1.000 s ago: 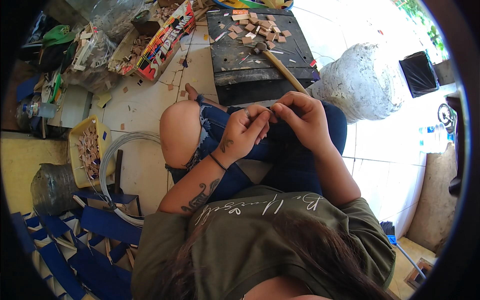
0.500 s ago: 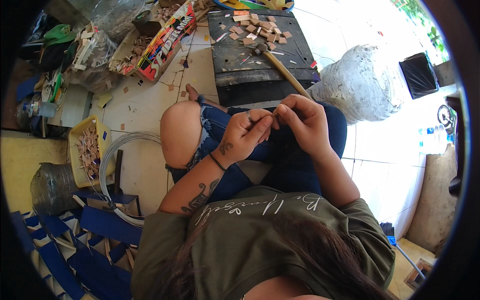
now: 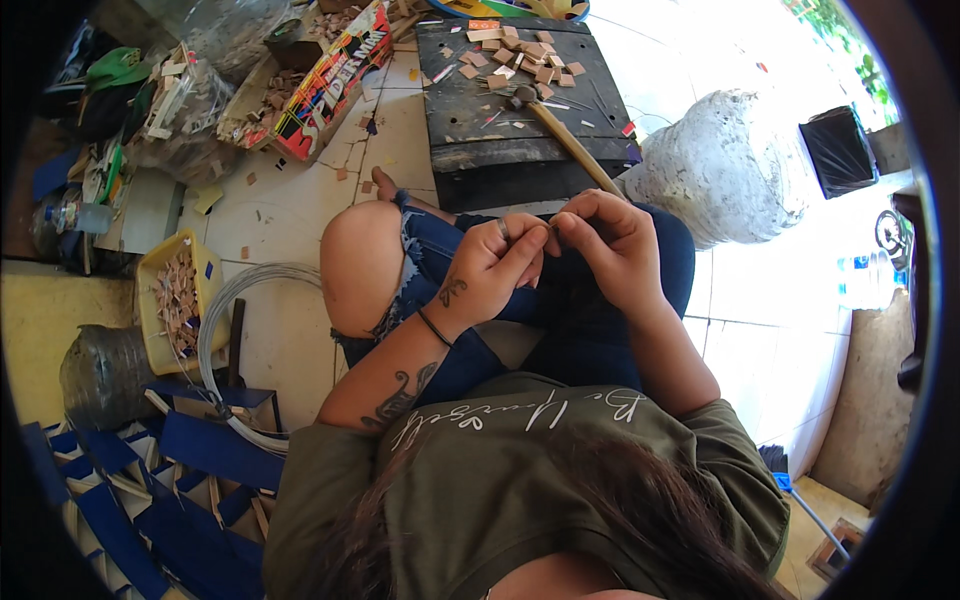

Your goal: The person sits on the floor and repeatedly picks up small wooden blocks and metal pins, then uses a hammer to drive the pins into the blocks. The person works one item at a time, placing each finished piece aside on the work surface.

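Note:
My left hand (image 3: 505,258) and my right hand (image 3: 612,248) meet above my lap, thumbs and forefingers pinched together. Whatever is between the fingertips is tiny and almost wholly covered, so its kind does not show. Just beyond them stands a dark, worn wooden block (image 3: 462,130). On it lie a hammer (image 3: 560,135), its handle slanting toward my right hand, and a heap of small brown wooden squares (image 3: 545,75). Thin wires or nails (image 3: 596,98) are scattered around the heap.
At the left are a yellow basket of wooden bits (image 3: 190,243), a coil of wire (image 3: 212,330) and blue boxes (image 3: 215,450). A printed carton (image 3: 325,100) holds more pieces. A large whitish rounded lump (image 3: 720,170) stands right of the block; a plastic bottle (image 3: 868,278) is farther right.
My fingertips have shifted slightly around the small thing, which shows less now than before. The left forearm has turned a little. Everything around stays in place.

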